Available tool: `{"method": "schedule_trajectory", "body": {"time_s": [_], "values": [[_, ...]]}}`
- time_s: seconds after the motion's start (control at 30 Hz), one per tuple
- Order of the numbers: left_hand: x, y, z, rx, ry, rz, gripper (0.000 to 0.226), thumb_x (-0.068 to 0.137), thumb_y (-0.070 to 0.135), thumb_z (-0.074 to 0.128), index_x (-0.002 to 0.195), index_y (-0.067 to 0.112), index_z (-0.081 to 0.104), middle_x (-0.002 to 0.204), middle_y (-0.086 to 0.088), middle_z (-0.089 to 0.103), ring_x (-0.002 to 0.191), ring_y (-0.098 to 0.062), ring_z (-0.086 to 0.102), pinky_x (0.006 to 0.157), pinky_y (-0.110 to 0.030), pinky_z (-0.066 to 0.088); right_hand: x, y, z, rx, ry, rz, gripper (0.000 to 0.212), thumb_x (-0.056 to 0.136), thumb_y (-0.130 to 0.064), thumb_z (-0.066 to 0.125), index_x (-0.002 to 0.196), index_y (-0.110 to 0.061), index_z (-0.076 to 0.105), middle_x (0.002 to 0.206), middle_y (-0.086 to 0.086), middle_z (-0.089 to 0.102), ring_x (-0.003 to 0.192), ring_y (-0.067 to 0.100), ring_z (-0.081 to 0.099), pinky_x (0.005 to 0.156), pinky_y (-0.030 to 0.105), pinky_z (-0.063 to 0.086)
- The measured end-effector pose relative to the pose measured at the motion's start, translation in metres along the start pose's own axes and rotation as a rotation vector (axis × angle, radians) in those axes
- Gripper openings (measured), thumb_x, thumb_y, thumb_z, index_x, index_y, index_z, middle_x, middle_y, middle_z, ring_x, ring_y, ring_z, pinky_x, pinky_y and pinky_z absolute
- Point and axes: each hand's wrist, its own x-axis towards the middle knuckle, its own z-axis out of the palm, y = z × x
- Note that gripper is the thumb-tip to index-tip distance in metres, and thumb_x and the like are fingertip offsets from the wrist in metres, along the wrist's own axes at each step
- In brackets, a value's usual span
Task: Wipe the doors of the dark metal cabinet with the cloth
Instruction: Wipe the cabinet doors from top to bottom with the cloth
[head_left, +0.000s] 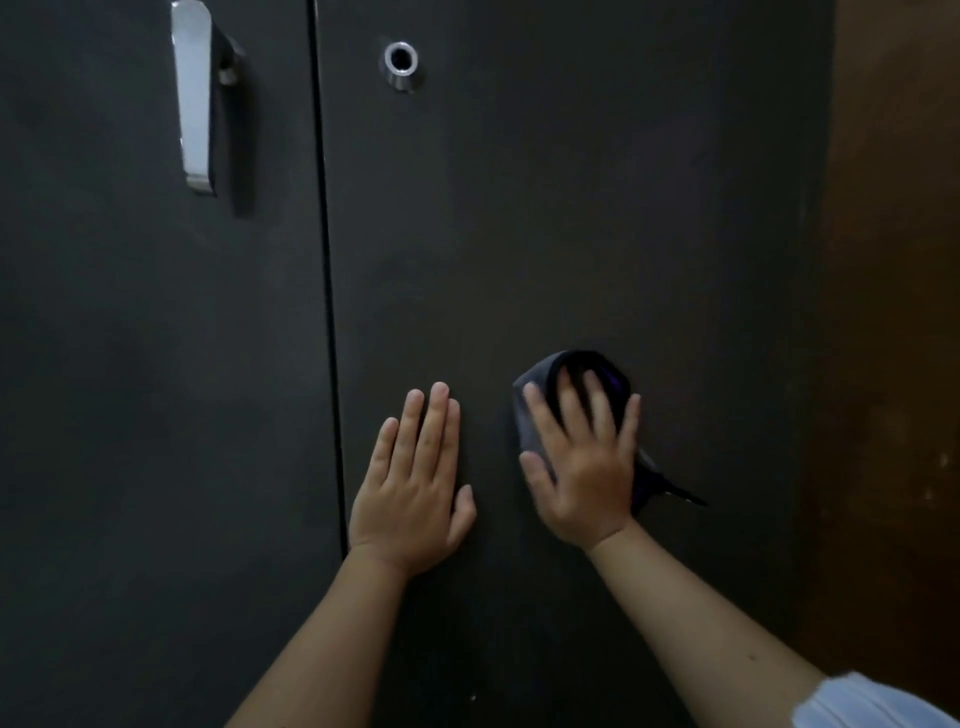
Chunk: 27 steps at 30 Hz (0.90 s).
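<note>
Nearest the camera, two bare forearms are reaching up and forward; a pale sleeve is showing at the lower right corner.

The left hand is lying flat on the right door, fingers extended and held close together, thumb angled out, holding nothing. It is sitting just right of the vertical gap between the doors, apparently bracing the panel.

The right hand is pressing the cloth against the same door with fingers spread wide. The hand is motion-blurred, so a stroke is probably in progress. The cloth is trapped under palm and fingers, not pinched.

Cloth: dark grey, bunched into a soft rounded wad, bulging out above and left of the fingers; a thin tail is trailing off to the lower right, past the wrist side. Judgement: light, limp, compressible, likely to slide or unbunch on smooth metal unless the flat palm is keeping pressure over its middle. Best hold looks to be open palm on the centre, fingertips pinning the leading edge.

Doors: matte dark metal, faintly smudged, judged stiff and unyielding.

Farther up, a round metal lock is sitting on the right door, and a long silver handle is hanging on the left door. A brown wall is bordering the cabinet at right.
</note>
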Motion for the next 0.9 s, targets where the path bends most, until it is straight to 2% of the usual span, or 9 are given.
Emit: {"method": "schedule_trajectory", "body": {"time_s": [0.1, 0.2, 0.3, 0.43, 0.53, 0.6, 0.67, 0.8, 0.9], "values": [[0.0, 0.0, 0.001, 0.015, 0.005, 0.008, 0.076, 0.085, 0.043, 0.027, 0.145, 0.001, 0.008, 0.154, -0.015, -0.002, 0.142, -0.032, 0.003, 0.115, -0.042, 0.005, -0.014, 0.008, 0.0, -0.064, -0.054, -0.378, 0.054, 0.09, -0.048, 0.041, 0.14, -0.027, 0.036, 0.144, 0.008, 0.041, 0.134, 0.032, 0.033, 0.106, 0.063, 0.019], [0.0, 0.001, 0.002, 0.004, 0.021, 0.003, 0.076, 0.084, 0.043, 0.028, 0.145, 0.001, 0.009, 0.154, -0.015, -0.002, 0.142, -0.031, 0.005, 0.115, -0.042, 0.006, -0.001, 0.033, -0.003, -0.111, -0.036, -0.511, 0.055, 0.09, -0.048, 0.045, 0.14, -0.028, 0.036, 0.145, 0.005, 0.036, 0.133, 0.027, 0.036, 0.104, 0.063, 0.021], [0.0, 0.002, 0.002, -0.005, 0.037, -0.01, 0.076, 0.084, 0.041, 0.029, 0.145, 0.002, 0.01, 0.156, -0.014, 0.002, 0.143, -0.029, 0.001, 0.115, -0.042, 0.007, 0.014, 0.054, -0.01, -0.121, 0.012, -0.22, 0.054, 0.089, -0.045, 0.042, 0.14, -0.026, 0.037, 0.144, 0.009, 0.04, 0.131, 0.028, 0.04, 0.105, 0.065, 0.016], [0.0, 0.003, 0.001, 0.001, 0.042, -0.023, 0.075, 0.083, 0.04, 0.03, 0.144, 0.001, 0.014, 0.154, -0.016, 0.014, 0.144, -0.028, -0.001, 0.115, -0.042, 0.009, 0.032, 0.067, -0.017, 0.02, 0.045, 0.484, 0.061, 0.091, -0.048, 0.025, 0.146, -0.021, 0.032, 0.151, 0.012, 0.032, 0.14, 0.03, 0.026, 0.109, 0.063, 0.0], [0.0, 0.004, 0.001, 0.019, 0.025, -0.02, 0.075, 0.084, 0.041, 0.028, 0.145, 0.001, 0.012, 0.155, -0.014, 0.002, 0.142, -0.029, 0.004, 0.115, -0.042, 0.007, 0.045, 0.052, -0.013, 0.074, 0.118, 0.67, 0.065, 0.091, -0.049, 0.018, 0.147, -0.018, 0.03, 0.152, 0.015, 0.029, 0.141, 0.033, 0.02, 0.112, 0.056, 0.007], [-0.001, 0.004, 0.002, 0.022, 0.029, -0.024, 0.075, 0.084, 0.041, 0.028, 0.145, 0.002, 0.011, 0.154, -0.013, 0.0, 0.142, -0.03, 0.006, 0.115, -0.041, 0.007, 0.042, 0.029, -0.008, 0.095, 0.131, 0.581, 0.062, 0.092, -0.046, 0.024, 0.144, -0.015, 0.036, 0.147, 0.02, 0.036, 0.138, 0.039, 0.027, 0.11, 0.057, 0.014], [-0.001, 0.004, 0.002, 0.024, 0.035, -0.025, 0.076, 0.083, 0.041, 0.029, 0.145, 0.002, 0.011, 0.154, -0.013, 0.0, 0.142, -0.03, 0.006, 0.115, -0.041, 0.007, 0.025, 0.004, -0.002, 0.062, 0.096, 0.324, 0.058, 0.091, -0.043, 0.032, 0.141, -0.017, 0.041, 0.141, 0.022, 0.043, 0.133, 0.042, 0.033, 0.107, 0.058, 0.019], [-0.002, 0.002, 0.002, 0.02, 0.029, -0.011, 0.076, 0.084, 0.042, 0.028, 0.146, 0.002, 0.01, 0.154, -0.015, 0.001, 0.142, -0.03, 0.007, 0.115, -0.041, 0.007, -0.001, -0.004, 0.0, 0.015, -0.032, -0.233, 0.047, 0.095, -0.044, 0.034, 0.139, -0.031, 0.04, 0.141, 0.013, 0.047, 0.134, 0.033, 0.034, 0.107, 0.055, 0.023], [-0.001, 0.002, 0.0, 0.012, 0.016, -0.022, 0.076, 0.084, 0.042, 0.028, 0.146, 0.003, 0.01, 0.154, -0.014, 0.001, 0.142, -0.03, 0.007, 0.115, -0.041, 0.006, 0.011, 0.028, -0.006, -0.053, -0.04, -0.34, 0.045, 0.096, -0.045, 0.033, 0.137, -0.031, 0.045, 0.139, 0.011, 0.049, 0.13, 0.031, 0.043, 0.105, 0.054, 0.027]]}}
